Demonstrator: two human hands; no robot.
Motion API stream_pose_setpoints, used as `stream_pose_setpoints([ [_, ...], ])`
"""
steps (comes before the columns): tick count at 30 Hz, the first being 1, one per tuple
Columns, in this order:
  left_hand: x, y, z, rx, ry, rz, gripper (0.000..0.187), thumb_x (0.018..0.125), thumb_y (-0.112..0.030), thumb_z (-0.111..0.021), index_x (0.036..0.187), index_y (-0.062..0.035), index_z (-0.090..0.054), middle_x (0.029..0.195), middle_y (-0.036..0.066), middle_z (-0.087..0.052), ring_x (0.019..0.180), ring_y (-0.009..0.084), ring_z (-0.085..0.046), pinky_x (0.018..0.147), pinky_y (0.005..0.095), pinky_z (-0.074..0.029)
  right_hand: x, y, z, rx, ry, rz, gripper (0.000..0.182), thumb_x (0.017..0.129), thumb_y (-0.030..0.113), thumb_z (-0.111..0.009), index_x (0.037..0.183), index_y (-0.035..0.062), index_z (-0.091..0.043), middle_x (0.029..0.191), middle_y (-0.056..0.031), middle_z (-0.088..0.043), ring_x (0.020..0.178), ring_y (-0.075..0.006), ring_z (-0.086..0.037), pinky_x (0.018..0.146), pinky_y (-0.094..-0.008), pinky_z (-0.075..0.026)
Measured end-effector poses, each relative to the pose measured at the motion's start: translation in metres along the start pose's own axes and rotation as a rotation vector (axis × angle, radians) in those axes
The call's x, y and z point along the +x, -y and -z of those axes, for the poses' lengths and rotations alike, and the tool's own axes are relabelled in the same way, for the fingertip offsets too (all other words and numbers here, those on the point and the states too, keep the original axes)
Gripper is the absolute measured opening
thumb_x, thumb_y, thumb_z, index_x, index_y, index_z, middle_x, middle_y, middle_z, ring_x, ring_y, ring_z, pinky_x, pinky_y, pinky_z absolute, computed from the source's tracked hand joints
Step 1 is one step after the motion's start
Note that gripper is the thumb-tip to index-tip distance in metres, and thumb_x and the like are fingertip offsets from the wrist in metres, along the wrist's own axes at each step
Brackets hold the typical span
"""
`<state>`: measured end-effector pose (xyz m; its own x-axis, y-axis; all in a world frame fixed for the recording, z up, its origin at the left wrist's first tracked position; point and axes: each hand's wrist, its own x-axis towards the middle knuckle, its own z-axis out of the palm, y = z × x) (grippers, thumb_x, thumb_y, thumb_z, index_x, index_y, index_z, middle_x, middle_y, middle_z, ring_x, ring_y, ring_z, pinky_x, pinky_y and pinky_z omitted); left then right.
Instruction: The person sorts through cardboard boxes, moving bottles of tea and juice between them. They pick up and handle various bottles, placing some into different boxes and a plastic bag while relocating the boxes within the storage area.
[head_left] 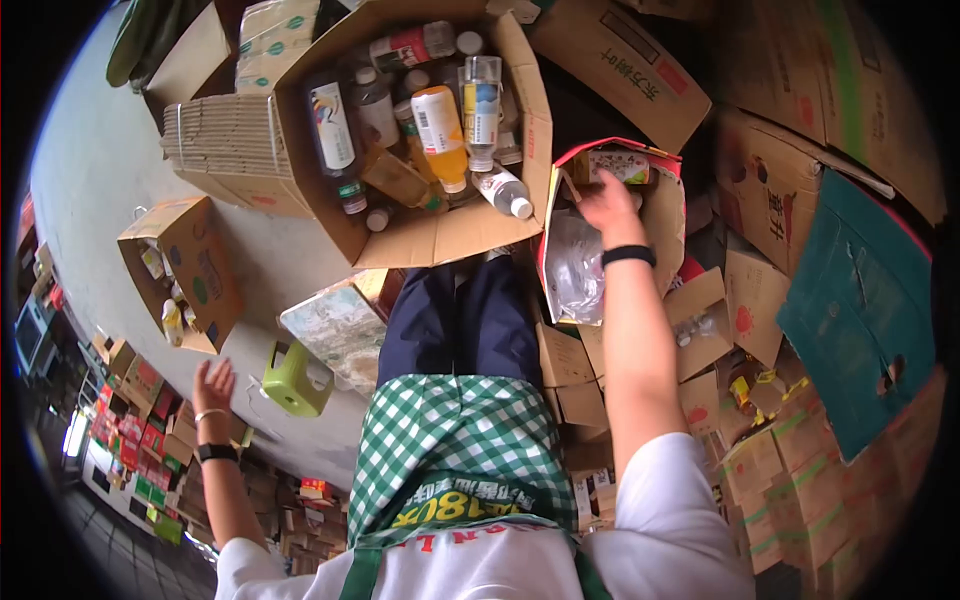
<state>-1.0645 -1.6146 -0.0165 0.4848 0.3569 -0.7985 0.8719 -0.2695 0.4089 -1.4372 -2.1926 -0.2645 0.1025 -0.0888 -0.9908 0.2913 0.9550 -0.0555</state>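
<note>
My right hand [610, 208] reaches into a red-rimmed carton [668, 225], its fingers apart beside a printed, flower-patterned pack [622, 166]. Below that hand, clear plastic [575, 262] fills the near part of this carton. Out to the side, my left hand [214, 388] is held up with spread fingers and nothing in it. Straight ahead stands a large cardboard box [430, 245] of used drink bottles. Among them are an orange drink bottle [440, 138], a clear bottle with a blue and yellow label [482, 112] and a small clear bottle [502, 190] lying tilted.
A green plastic stool [297, 380] is near my left hand, with a small box of bottles [205, 275] farther out. Flattened cardboard [225, 140] leans against the large box. Several cartons crowd the right side, with a teal sheet [860, 310] among them.
</note>
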Motion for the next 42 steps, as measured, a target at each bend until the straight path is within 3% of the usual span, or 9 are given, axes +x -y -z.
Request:
stream_pose_setpoints([
  [7, -0.153, 0.094, -0.262, 0.367, 0.770, -0.013, 0.036, 0.087, -0.018, -0.046, 0.118, -0.0007, -0.043, 0.100, 0.016, -0.058, 0.088, 0.0206, -0.058, 0.081, 0.0307, -0.046, 0.021, -0.036, -0.017, 0.068, -0.248, 0.352, 0.041, 0.075, 0.045, -0.055, 0.105, 0.0161, -0.053, 0.095, -0.0008, -0.056, 0.084, -0.0174, -0.053, 0.067, -0.0333, -0.046],
  [12, -0.213, 0.123, -0.336, 0.470, 1.025, -0.247, 0.076, 0.073, -0.015, -0.067, 0.132, -0.0048, -0.022, 0.125, 0.017, -0.041, 0.115, 0.0255, -0.041, 0.096, 0.0356, -0.032, -0.147, -0.110, 0.034, -0.627, -0.210, 0.746, 0.052, 0.073, 0.034, -0.061, 0.112, 0.0038, -0.046, 0.100, -0.0060, -0.052, 0.091, -0.0183, -0.051, 0.071, -0.0343, -0.045],
  [14, -0.225, 0.125, -0.334, 0.290, 1.032, -0.216, 0.084, 0.067, -0.019, -0.071, 0.132, -0.0026, -0.019, 0.123, 0.016, -0.041, 0.114, 0.0258, -0.040, 0.097, 0.0368, -0.030, -0.220, -0.133, 0.012, -0.878, 0.300, 0.472, 0.065, 0.067, 0.026, -0.063, 0.119, -0.0013, -0.036, 0.110, -0.0130, -0.049, 0.097, -0.0232, -0.050, 0.082, -0.0331, -0.042],
  [18, -0.183, 0.092, -0.236, 0.040, 0.781, 0.027, 0.066, 0.069, -0.038, -0.062, 0.117, 0.0004, -0.039, 0.099, 0.013, -0.055, 0.088, 0.0263, -0.057, 0.078, 0.0375, -0.047, -0.235, -0.126, -0.009, -1.152, 0.829, 0.562, 0.032, 0.082, 0.023, -0.059, 0.105, 0.0024, -0.052, 0.089, -0.0070, -0.058, 0.078, -0.0144, -0.056, 0.077, -0.0294, -0.043],
  [22, -0.073, 0.008, -0.096, -0.253, 0.250, -0.022, 0.058, 0.080, -0.041, -0.048, 0.122, -0.0034, -0.036, 0.107, 0.015, -0.052, 0.094, 0.0285, -0.054, 0.083, 0.0425, -0.044, -0.114, -0.041, -0.013, -1.562, -0.143, 1.135, 0.017, 0.074, 0.008, -0.058, 0.090, 0.0044, -0.058, 0.086, -0.0099, -0.059, 0.080, -0.0276, -0.056, 0.070, -0.0346, -0.046],
  [26, -0.035, -0.054, -0.044, -0.504, -0.285, 0.004, 0.070, 0.079, -0.045, -0.053, 0.128, -0.0028, -0.027, 0.121, 0.021, -0.044, 0.112, 0.0318, -0.045, 0.091, 0.0439, -0.040, 0.011, -0.038, 0.019, -2.373, -0.327, 1.241, 0.013, 0.072, 0.012, -0.050, 0.082, 0.0075, -0.057, 0.085, -0.0096, -0.055, 0.090, -0.0299, -0.050, 0.068, -0.0396, -0.044],
  [32, -0.070, 0.032, -0.162, 0.401, 0.329, -0.126, 0.043, 0.083, -0.025, -0.052, 0.120, -0.0052, -0.041, 0.109, 0.015, -0.053, 0.093, 0.0230, -0.055, 0.078, 0.0326, -0.047, -0.023, -0.012, 0.020, -2.372, -0.061, 1.341, 0.020, 0.064, 0.008, -0.056, 0.084, 0.0071, -0.057, 0.085, -0.0096, -0.053, 0.086, -0.0285, -0.048, 0.069, -0.0376, -0.045],
  [36, -0.172, 0.099, -0.319, 0.951, 0.839, -0.836, 0.075, 0.058, -0.018, -0.076, 0.121, 0.0004, -0.039, 0.121, 0.017, -0.043, 0.111, 0.0288, -0.043, 0.094, 0.0367, -0.035, -0.155, 0.029, 0.019, -1.903, 0.266, 1.374, 0.036, 0.064, 0.004, -0.065, 0.098, 0.0051, -0.052, 0.095, -0.0119, -0.052, 0.088, -0.0307, -0.051, 0.075, -0.0352, -0.044],
  [42, -0.263, 0.092, -0.374, 0.803, 1.211, -1.260, 0.087, 0.051, -0.025, -0.076, 0.124, -0.0018, -0.036, 0.111, 0.019, -0.048, 0.103, 0.0348, -0.048, 0.094, 0.0471, -0.032, -0.311, -0.002, -0.025, -1.575, 0.616, 0.951, 0.047, 0.060, 0.013, -0.075, 0.100, 0.0042, -0.053, 0.092, -0.0110, -0.055, 0.085, -0.0221, -0.056, 0.071, -0.0304, -0.047],
])
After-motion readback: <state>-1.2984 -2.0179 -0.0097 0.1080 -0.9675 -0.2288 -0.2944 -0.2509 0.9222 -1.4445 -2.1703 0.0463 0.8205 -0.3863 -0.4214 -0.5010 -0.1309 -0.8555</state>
